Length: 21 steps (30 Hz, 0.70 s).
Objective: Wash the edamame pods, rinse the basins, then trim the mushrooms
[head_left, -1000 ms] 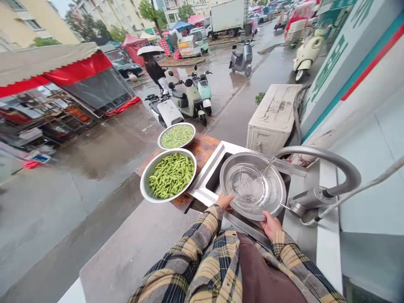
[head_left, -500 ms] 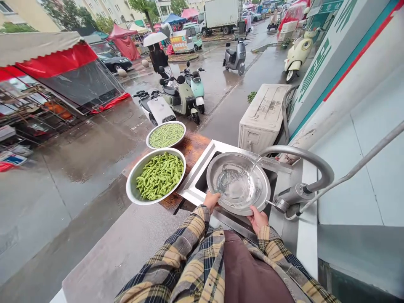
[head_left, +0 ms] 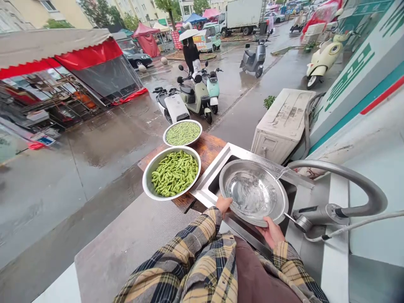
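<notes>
A wide metal basin with clear water in it is over the sink. My left hand grips its near left rim, and my right hand is closed on the near right rim, thumb on top. From the curved tap a stream of water falls toward the basin's far right side. Left of the sink, a bowl holds green edamame pods. Behind it is a second bowl with more pods.
Both bowls stand on a brown wooden board. A grey mat-like surface lies at my left. Beyond the sink is a weathered outdoor unit, with a wall on the right. Parked scooters and a person with an umbrella are farther off.
The view has swung left, so everything sits farther right in it. Both hands still grip the basin, and the water stream now meets it nearer its far right rim.
</notes>
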Motion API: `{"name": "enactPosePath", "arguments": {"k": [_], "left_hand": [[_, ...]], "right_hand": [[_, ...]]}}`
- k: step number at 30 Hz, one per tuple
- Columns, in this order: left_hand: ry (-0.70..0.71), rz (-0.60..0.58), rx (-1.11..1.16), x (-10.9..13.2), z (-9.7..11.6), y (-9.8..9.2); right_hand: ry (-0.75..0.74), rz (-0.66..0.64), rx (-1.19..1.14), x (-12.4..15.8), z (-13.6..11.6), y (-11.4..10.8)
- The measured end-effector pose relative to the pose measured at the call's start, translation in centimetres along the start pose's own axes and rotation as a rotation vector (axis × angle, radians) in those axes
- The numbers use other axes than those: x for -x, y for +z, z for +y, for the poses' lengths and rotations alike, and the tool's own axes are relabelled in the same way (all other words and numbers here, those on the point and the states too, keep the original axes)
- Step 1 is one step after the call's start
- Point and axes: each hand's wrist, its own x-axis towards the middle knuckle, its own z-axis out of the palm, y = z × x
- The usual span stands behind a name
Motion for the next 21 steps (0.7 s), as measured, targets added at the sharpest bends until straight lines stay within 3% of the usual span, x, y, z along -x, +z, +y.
{"name": "enactPosePath", "arguments": {"k": [6,12,16,21], "left_hand": [[-0.038,-0.025,0.057,0.6,-0.2,-1.8],[-0.038,-0.041,0.125,0.6,0.0,-4.8],[-0.032,-0.059,0.226,1.0,0.4,-6.1],[-0.048,-0.079,0.401,1.5,1.3,-6.9]], "right_hand": [[-0.086,0.125,0.037,0.6,1.2,0.5],[-0.121,0.138,0.080,1.9,2.3,3.0],[-0.200,0.154,0.186,3.0,0.9,4.8],[-0.305,0.189,0.360,4.3,-2.6,8.5]]}}
